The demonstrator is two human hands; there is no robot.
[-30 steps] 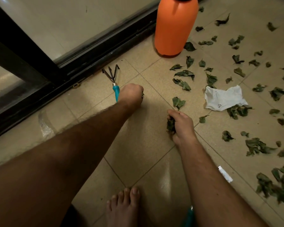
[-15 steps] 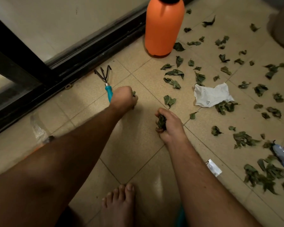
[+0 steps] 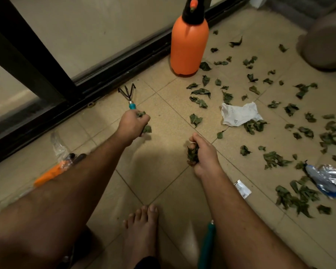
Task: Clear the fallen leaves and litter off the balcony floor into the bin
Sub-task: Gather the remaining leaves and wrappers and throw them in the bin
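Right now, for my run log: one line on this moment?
left hand grips leaves | right hand grips leaves | white paper, more leaves on floor | bin not seen

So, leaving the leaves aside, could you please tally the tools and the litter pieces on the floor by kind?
Sprayer: 1
Hand rake: 1
Orange-handled tool: 1
White wrapper: 1
Foil bag: 1
Small sachet: 1
Total: 6
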